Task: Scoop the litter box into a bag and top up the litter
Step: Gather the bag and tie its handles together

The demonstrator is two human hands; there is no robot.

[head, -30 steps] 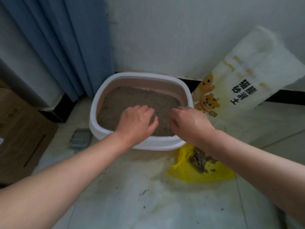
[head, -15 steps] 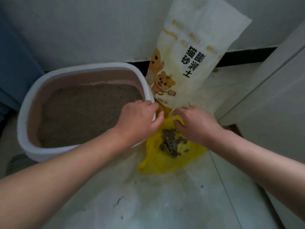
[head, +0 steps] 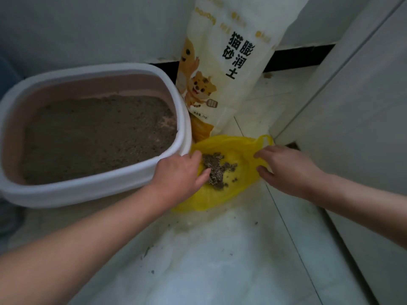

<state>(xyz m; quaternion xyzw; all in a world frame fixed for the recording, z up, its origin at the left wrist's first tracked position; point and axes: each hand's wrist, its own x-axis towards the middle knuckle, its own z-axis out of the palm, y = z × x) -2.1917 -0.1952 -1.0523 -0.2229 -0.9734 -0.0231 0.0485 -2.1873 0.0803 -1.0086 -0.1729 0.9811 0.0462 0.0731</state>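
The litter box [head: 77,194], white rim and pink inside, stands on the floor at left, filled with grey-brown litter [head: 99,137]. Right of it lies an open yellow bag [head: 233,148] holding dark clumps [head: 217,170]. My left hand [head: 178,172] is at the bag's left edge, beside the box's corner, finger and thumb closed on the plastic. At the bag's right edge, my right hand [head: 284,170] pinches the rim just below the bag's handle loop. A white and yellow litter sack [head: 233,62] with a cartoon tiger leans on the wall behind the bag.
A white door or cabinet front [head: 352,128] closes off the right side, close to the bag. The pale tiled floor [head: 220,260] in front carries scattered litter grains. A white wall with a black skirting strip [head: 297,56] runs behind.
Both hands left the litter in the box and moved right to the yellow bag. They have spread apart to its two edges. The view swung right and closer.
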